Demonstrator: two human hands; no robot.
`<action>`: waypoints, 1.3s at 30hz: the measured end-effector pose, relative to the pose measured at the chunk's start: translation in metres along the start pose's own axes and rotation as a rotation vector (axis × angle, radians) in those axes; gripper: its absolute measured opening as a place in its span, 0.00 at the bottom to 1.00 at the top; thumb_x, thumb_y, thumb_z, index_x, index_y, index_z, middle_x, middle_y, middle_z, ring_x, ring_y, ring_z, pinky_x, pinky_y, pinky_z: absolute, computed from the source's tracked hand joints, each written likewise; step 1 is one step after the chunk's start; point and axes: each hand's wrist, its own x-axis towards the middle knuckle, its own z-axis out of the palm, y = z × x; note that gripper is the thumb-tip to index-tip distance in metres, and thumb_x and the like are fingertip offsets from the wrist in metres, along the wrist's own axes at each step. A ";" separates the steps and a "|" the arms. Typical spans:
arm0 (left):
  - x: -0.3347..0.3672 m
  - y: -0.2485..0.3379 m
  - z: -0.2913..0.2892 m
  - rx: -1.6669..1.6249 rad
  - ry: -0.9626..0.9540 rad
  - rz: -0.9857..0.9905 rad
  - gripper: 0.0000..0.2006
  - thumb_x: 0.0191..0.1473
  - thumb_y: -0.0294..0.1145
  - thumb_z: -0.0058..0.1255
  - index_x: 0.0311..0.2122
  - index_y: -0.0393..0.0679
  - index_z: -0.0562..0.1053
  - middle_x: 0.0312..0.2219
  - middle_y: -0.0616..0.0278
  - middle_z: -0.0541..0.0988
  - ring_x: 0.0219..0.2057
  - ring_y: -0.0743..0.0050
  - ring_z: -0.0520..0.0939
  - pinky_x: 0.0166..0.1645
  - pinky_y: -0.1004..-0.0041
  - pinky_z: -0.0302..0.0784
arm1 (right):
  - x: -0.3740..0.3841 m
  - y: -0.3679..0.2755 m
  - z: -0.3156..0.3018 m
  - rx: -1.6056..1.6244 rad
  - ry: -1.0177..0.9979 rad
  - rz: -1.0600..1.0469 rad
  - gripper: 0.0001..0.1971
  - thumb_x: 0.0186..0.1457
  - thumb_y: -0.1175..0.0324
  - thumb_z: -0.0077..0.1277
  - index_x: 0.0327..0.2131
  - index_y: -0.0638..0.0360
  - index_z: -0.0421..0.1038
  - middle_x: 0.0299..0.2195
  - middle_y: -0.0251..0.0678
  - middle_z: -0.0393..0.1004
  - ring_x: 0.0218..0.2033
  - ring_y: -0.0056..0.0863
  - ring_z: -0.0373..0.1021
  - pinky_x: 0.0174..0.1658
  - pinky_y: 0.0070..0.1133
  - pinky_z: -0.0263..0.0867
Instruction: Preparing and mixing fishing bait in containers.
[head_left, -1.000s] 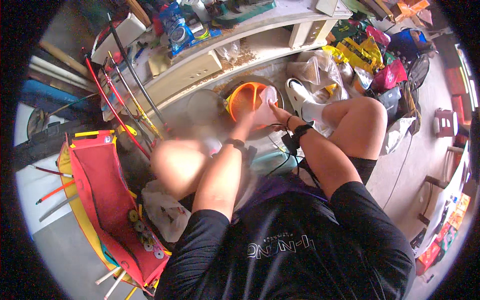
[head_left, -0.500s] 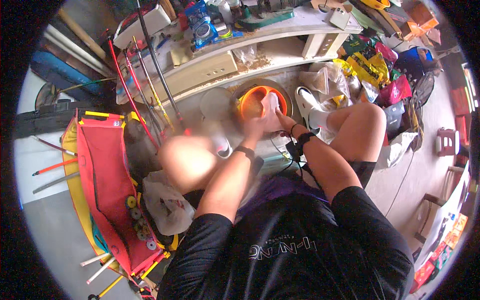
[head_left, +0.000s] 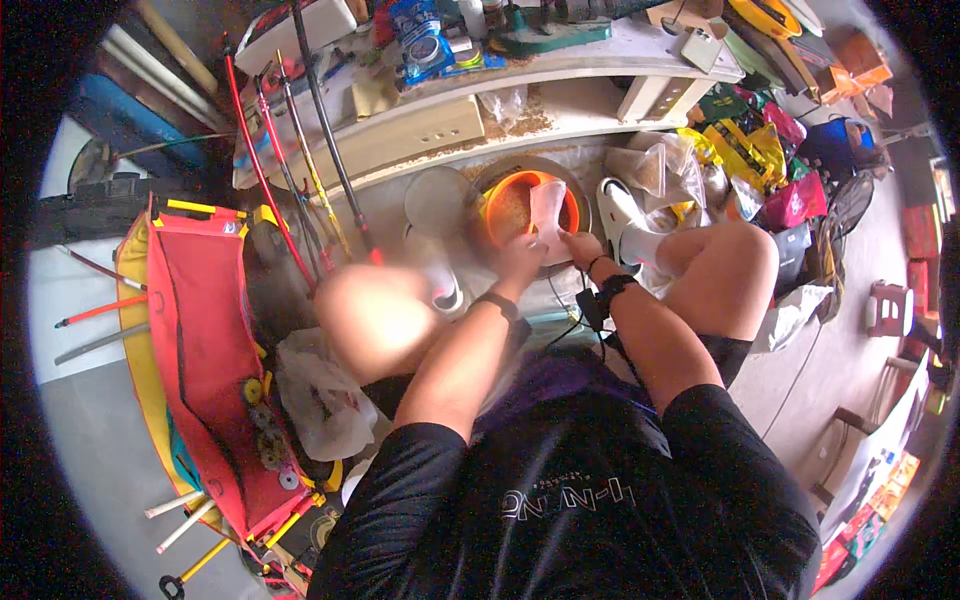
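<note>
Right grip (head_left: pixel 583 250) holds pale plastic (head_left: pixel 548 205) over an orange bucket (head_left: pixel 493 205) of granules (head_left: pixel 514 211).

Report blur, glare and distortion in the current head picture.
Head view: the left knee is blown out bright, its edges hazy; head view: the left hand looks soft-edged, while the orange bucket reads more clearly; head view: the long bench bows along its front, and the corners fall to black.
</note>
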 end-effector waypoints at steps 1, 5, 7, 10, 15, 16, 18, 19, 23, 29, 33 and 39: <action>-0.001 -0.001 0.002 -0.027 0.034 0.041 0.17 0.51 0.44 0.50 0.35 0.39 0.77 0.26 0.51 0.80 0.29 0.58 0.81 0.35 0.63 0.73 | 0.005 0.004 0.002 -0.092 0.046 -0.020 0.23 0.57 0.44 0.39 0.45 0.49 0.72 0.30 0.50 0.76 0.36 0.43 0.75 0.37 0.36 0.70; 0.002 -0.011 0.008 -0.048 -0.037 0.058 0.19 0.53 0.47 0.48 0.37 0.40 0.76 0.31 0.50 0.80 0.33 0.53 0.81 0.38 0.62 0.73 | 0.013 0.011 0.009 -0.735 0.144 -0.432 0.13 0.55 0.61 0.45 0.39 0.55 0.72 0.30 0.44 0.77 0.31 0.39 0.76 0.36 0.34 0.70; 0.001 -0.019 0.010 -0.069 -0.027 0.172 0.20 0.53 0.49 0.47 0.38 0.40 0.76 0.33 0.49 0.79 0.36 0.51 0.80 0.40 0.62 0.73 | 0.014 0.008 0.012 -0.735 0.145 -0.432 0.10 0.52 0.65 0.47 0.38 0.54 0.71 0.30 0.43 0.77 0.32 0.41 0.75 0.36 0.35 0.71; 0.008 -0.027 0.017 -0.026 0.058 0.215 0.16 0.49 0.35 0.47 0.41 0.38 0.75 0.31 0.46 0.79 0.35 0.47 0.79 0.42 0.57 0.73 | 0.018 0.002 0.015 -0.871 0.049 -0.335 0.10 0.51 0.68 0.47 0.38 0.54 0.70 0.28 0.40 0.77 0.31 0.40 0.76 0.35 0.35 0.71; 0.014 -0.033 0.024 -0.030 0.056 0.253 0.15 0.48 0.30 0.46 0.41 0.37 0.74 0.34 0.44 0.78 0.38 0.45 0.78 0.45 0.58 0.72 | 0.034 0.021 0.020 -0.896 0.024 -0.196 0.11 0.54 0.64 0.45 0.41 0.50 0.71 0.30 0.40 0.78 0.32 0.38 0.76 0.35 0.34 0.71; 0.015 -0.033 0.025 -0.045 0.022 0.269 0.15 0.48 0.29 0.46 0.42 0.37 0.74 0.35 0.44 0.78 0.38 0.45 0.78 0.46 0.58 0.72 | 0.038 0.032 0.021 -0.928 -0.005 -0.185 0.12 0.54 0.63 0.45 0.42 0.48 0.71 0.30 0.40 0.78 0.32 0.37 0.76 0.35 0.34 0.71; 0.019 -0.033 0.025 -0.022 -0.065 0.237 0.16 0.47 0.28 0.46 0.42 0.37 0.74 0.36 0.43 0.78 0.40 0.46 0.78 0.47 0.59 0.72 | 0.049 0.056 0.024 -0.869 -0.037 -0.121 0.13 0.56 0.62 0.44 0.44 0.45 0.72 0.31 0.41 0.78 0.33 0.37 0.76 0.35 0.34 0.71; 0.020 -0.032 0.026 0.016 -0.116 0.188 0.16 0.47 0.28 0.46 0.43 0.37 0.74 0.37 0.43 0.77 0.40 0.46 0.78 0.47 0.59 0.72 | 0.054 0.068 0.026 -0.780 -0.040 -0.069 0.13 0.56 0.61 0.44 0.45 0.44 0.72 0.32 0.41 0.78 0.33 0.37 0.76 0.35 0.34 0.71; 0.020 -0.027 0.029 0.073 -0.178 0.135 0.17 0.47 0.28 0.46 0.44 0.36 0.74 0.37 0.43 0.77 0.41 0.47 0.78 0.47 0.60 0.72 | 0.061 0.093 0.038 -0.450 0.130 0.133 0.15 0.51 0.52 0.50 0.32 0.52 0.78 0.29 0.41 0.79 0.32 0.42 0.76 0.34 0.33 0.71; 0.011 0.000 0.024 0.017 0.105 0.200 0.15 0.47 0.30 0.49 0.41 0.35 0.75 0.35 0.44 0.78 0.39 0.49 0.79 0.45 0.61 0.73 | 0.018 0.039 0.027 0.310 0.402 0.173 0.18 0.46 0.54 0.56 0.25 0.63 0.78 0.25 0.40 0.79 0.27 0.37 0.76 0.33 0.31 0.70; 0.009 0.017 0.010 0.037 0.092 0.106 0.14 0.47 0.37 0.53 0.33 0.35 0.76 0.32 0.42 0.78 0.35 0.48 0.80 0.40 0.62 0.74 | 0.006 0.016 0.021 0.259 0.310 0.033 0.17 0.52 0.57 0.48 0.24 0.62 0.77 0.23 0.39 0.78 0.25 0.34 0.75 0.32 0.31 0.70; 0.005 -0.009 0.010 0.108 -0.004 0.073 0.12 0.48 0.36 0.48 0.30 0.38 0.76 0.28 0.41 0.77 0.31 0.42 0.78 0.36 0.58 0.73 | 0.038 0.036 0.039 -0.201 0.138 -0.209 0.15 0.51 0.57 0.48 0.27 0.58 0.78 0.25 0.43 0.77 0.26 0.35 0.76 0.31 0.31 0.70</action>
